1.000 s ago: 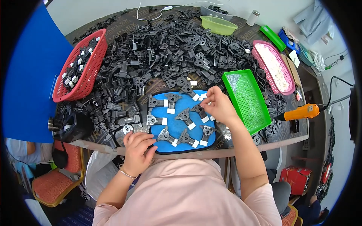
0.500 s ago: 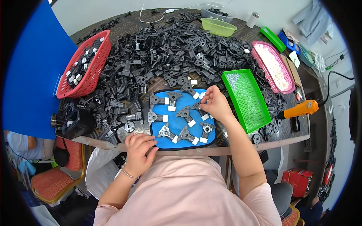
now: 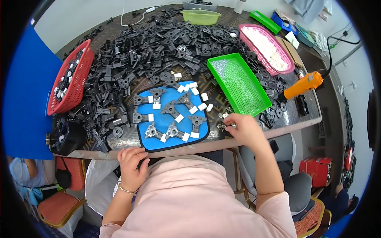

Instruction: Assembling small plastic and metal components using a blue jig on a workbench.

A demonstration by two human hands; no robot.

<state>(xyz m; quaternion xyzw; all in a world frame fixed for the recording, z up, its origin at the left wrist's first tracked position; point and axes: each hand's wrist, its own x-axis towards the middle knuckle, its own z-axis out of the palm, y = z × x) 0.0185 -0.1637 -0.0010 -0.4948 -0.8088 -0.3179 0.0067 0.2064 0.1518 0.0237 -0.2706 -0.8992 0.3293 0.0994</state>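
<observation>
On a blue mat (image 3: 163, 115) with a dark rim lie several black plastic parts (image 3: 170, 110), each with a white block at its end; some have a bright metal ring in the middle. My right hand (image 3: 248, 131) is right of the mat, thumb and fingertips pinched at a small cluster of metal rings (image 3: 220, 116). A small shiny piece shows at those fingertips, partly covered. My left hand (image 3: 133, 166) rests at the table's front edge by the mat's lower left corner, fingers loosely stretched and holding nothing. Loose white blocks (image 3: 204, 96) lie off the mat's upper right.
A large heap of black parts (image 3: 158, 47) fills the back. Red basket (image 3: 79, 85) at left; green tray (image 3: 254, 89), pink basket (image 3: 291, 69) of white pieces and orange power screwdriver (image 3: 304, 85) at right. A black holder (image 3: 73, 139) stands at the front left.
My right hand has left a black part at the mat's right side and moved nearer the front edge, to the metal rings. The view has shifted; my left hand stays by the mat's corner.
</observation>
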